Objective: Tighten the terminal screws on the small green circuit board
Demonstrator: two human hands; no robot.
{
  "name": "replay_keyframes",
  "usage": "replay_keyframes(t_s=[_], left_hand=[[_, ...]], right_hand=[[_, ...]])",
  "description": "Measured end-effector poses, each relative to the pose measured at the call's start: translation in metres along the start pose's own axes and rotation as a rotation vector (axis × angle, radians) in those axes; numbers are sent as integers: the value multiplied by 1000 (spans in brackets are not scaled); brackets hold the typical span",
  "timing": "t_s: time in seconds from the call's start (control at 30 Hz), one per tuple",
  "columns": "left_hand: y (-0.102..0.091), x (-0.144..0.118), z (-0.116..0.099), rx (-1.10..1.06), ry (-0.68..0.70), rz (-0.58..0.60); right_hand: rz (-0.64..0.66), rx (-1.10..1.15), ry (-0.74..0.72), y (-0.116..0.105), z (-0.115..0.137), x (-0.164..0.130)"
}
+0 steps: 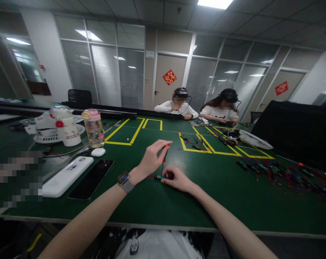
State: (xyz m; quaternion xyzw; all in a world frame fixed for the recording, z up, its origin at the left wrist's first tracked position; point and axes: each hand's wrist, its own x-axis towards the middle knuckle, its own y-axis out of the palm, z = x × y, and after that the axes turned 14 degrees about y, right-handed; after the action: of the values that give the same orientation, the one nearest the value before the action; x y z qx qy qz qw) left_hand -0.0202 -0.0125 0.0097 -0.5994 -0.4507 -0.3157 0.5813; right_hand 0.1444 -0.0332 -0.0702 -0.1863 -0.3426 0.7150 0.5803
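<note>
My left hand is closed around the orange and black handle of a screwdriver, held upright. Its thin shaft points down to a small green circuit board on the table. Low on the table, my right hand pinches the board's right end with curled fingers. A red wire runs out from the board's left side, and dark wires are partly hidden by my right fingers. Whether the screwdriver tip sits in a screw is too small to tell.
Boards with red and blue wires lie heaped at the right; several more lie inside yellow tape outlines. A black phone, white power bank, white earbud case and bottles stand left. Two people sit across the table.
</note>
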Motion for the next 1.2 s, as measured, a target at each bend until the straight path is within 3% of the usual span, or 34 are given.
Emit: replay_keyframes(t_s=[0.1, 0.23, 0.43, 0.67, 0.87, 0.97, 1.1, 1.2], left_hand=[[-2, -1, 2, -11, -94, -63], [-4, -3, 2, -12, -158, -50], [-2, -4, 6, -304, -280, -47], [-1, -7, 7, -154, -275, -101], [2, -4, 8, -529, -402, -98], [3, -5, 9, -415, -405, -142], [1, -6, 7, -114, -281, -121], [-1, -4, 8, -299, -295, -75]], right_hand=[[-21, -34, -27, 1, 6, 1], [-27, -39, -39, 2, 9, 1], [20, 13, -52, -2, 5, 1], [26, 60, -38, -2, 0, 1], [36, 104, -31, -1, -2, 3], [47, 115, -26, -1, -2, 4], [55, 119, -25, -2, -2, 4], [60, 123, -28, -2, -3, 5]])
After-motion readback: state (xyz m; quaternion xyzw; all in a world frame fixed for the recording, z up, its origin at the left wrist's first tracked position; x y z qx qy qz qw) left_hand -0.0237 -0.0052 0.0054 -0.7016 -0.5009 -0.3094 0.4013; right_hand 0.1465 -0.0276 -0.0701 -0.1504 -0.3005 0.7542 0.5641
